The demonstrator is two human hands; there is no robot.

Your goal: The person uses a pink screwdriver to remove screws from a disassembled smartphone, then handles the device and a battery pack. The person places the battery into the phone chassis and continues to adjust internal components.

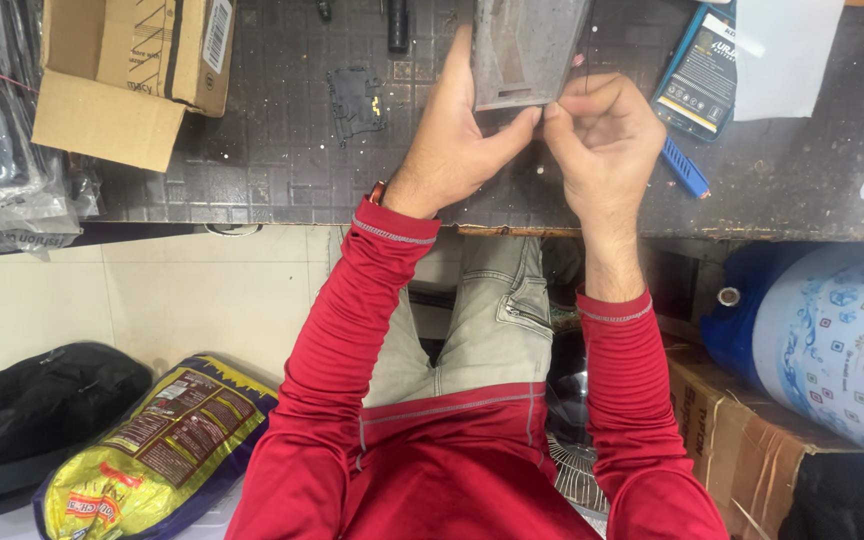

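The grey phone back panel (524, 50) stands over the counter's (282, 150) near edge, long axis running away from the person. Both hands pinch its near end: left hand (457, 140) alongside, right hand (604, 135) beneath.

A single camera sat on the person's head and looked almost straight down. It faced the near edge of a dark desk (252, 160), which ran across the upper part of the frame, with the far side of the desk cut off at the top. The view was close: the left hand (457, 140) and right hand (602, 140) filled the upper middle, and the red sleeves, lap and floor (182, 290) below the desk took the lower half.
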